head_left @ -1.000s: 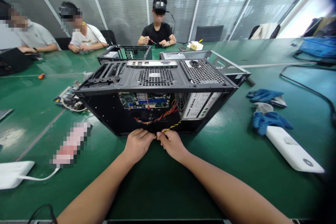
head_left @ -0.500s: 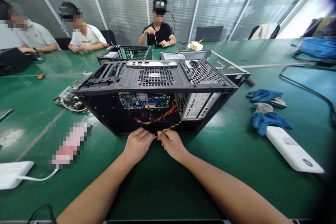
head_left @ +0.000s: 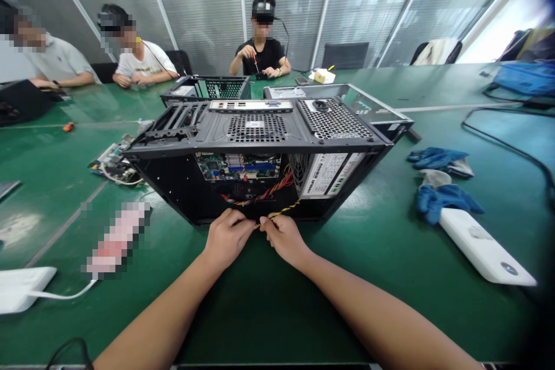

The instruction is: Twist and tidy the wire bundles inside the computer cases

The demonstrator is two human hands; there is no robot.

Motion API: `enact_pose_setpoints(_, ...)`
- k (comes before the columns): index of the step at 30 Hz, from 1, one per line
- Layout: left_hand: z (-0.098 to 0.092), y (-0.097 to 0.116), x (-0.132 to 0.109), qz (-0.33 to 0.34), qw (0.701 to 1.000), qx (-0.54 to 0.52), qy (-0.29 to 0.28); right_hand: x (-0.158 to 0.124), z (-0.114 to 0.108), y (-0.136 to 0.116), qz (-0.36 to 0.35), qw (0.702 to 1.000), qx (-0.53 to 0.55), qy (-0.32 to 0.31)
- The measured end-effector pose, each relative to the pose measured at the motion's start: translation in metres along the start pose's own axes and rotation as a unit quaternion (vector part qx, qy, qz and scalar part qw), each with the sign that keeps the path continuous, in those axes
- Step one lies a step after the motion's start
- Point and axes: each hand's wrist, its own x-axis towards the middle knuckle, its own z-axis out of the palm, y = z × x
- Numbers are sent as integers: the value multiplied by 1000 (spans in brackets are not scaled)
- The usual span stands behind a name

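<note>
- Head view: the left hand has its fingers bunched, pinching a twisted yellow-and-black cable.
- The right hand, just beside it, pinches the same cable between thumb and fingers; the cable rises from there to the power supply unit.
- Directly beyond both hands stands the open computer case, its motherboard inside.
- Well right of the right hand lie blue gloves; a loose circuit board lies beyond and left of the left hand.
</note>
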Motion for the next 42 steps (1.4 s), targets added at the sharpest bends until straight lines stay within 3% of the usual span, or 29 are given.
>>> enact_pose_setpoints(19,1,-1,1,-16,998,-54,-19,-1,-1,-2,-12,1000,-4,0)
enact_pose_setpoints(27,0,4,6,-61,993,-99,-18,0,-1,-4,7,1000,6,-3)
enact_pose_setpoints(32,3,1,2,-75,994,-80,-4,1,0,-1,-1,1000,2,-1)
enact_pose_setpoints(42,4,-1,-2,-38,998,-32,-40,0,-1,-6,0,1000,7,-8)
